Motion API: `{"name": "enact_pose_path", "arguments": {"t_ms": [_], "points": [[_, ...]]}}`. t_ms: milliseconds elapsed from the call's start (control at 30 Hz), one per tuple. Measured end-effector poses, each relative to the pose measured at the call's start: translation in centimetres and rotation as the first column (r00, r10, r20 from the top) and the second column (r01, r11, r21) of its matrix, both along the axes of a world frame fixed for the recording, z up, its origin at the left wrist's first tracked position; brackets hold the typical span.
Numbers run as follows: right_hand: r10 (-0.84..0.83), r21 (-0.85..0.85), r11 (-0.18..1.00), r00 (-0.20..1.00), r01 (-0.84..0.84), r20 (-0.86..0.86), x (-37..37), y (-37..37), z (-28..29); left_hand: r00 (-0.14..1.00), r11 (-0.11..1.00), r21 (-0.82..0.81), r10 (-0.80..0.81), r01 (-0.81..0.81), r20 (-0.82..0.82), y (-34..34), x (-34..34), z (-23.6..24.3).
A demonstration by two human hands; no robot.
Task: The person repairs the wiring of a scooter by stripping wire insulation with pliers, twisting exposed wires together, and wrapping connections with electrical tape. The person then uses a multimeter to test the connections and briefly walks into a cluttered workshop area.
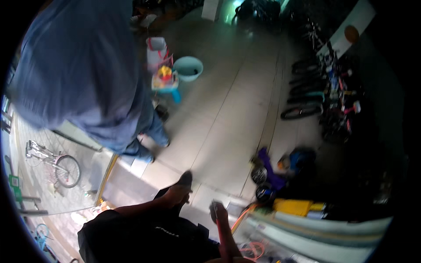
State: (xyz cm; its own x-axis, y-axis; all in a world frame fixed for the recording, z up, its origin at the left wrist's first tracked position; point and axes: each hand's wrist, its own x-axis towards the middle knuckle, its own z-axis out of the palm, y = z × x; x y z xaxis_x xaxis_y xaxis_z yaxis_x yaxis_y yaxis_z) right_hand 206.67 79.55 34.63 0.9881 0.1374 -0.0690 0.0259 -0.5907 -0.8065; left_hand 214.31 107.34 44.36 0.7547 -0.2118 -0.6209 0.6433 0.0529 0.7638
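Note:
My left hand hangs in front of my black clothing, just behind a dark shoe. Its fingers are loosely bent and a little apart, and I see nothing in them. To the right, my right hand is closed around a small dark grey thing with a paler edge. Blur hides what kind of thing it is. Beneath both hands lies the tiled floor.
A person in blue stands close at the left, beside a glass door. Farther off are a light blue basin and a small blue stool. Bicycles line the right side; a purple thing lies nearer.

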Motion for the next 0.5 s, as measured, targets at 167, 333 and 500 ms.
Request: {"name": "enact_pose_path", "arguments": {"t_ms": [167,333,500], "points": [[-0.029,-0.373,0.894,0.800,-0.247,-0.599,3.3,-11.8,-11.2,0.885,0.930,0.093,-0.368,0.357,0.285,-2.0,13.8,2.6],[-0.275,-0.249,0.960,0.615,0.130,-0.739,22.0,-14.7,-2.5,0.974,0.965,0.137,-0.227,0.222,0.017,-2.7,27.6,15.6],[-0.252,-0.164,0.967,0.620,0.196,-0.743,41.0,-18.1,0.8,0.980,0.967,0.251,-0.010,-0.041,0.200,-0.4,40.3,6.6]]}}
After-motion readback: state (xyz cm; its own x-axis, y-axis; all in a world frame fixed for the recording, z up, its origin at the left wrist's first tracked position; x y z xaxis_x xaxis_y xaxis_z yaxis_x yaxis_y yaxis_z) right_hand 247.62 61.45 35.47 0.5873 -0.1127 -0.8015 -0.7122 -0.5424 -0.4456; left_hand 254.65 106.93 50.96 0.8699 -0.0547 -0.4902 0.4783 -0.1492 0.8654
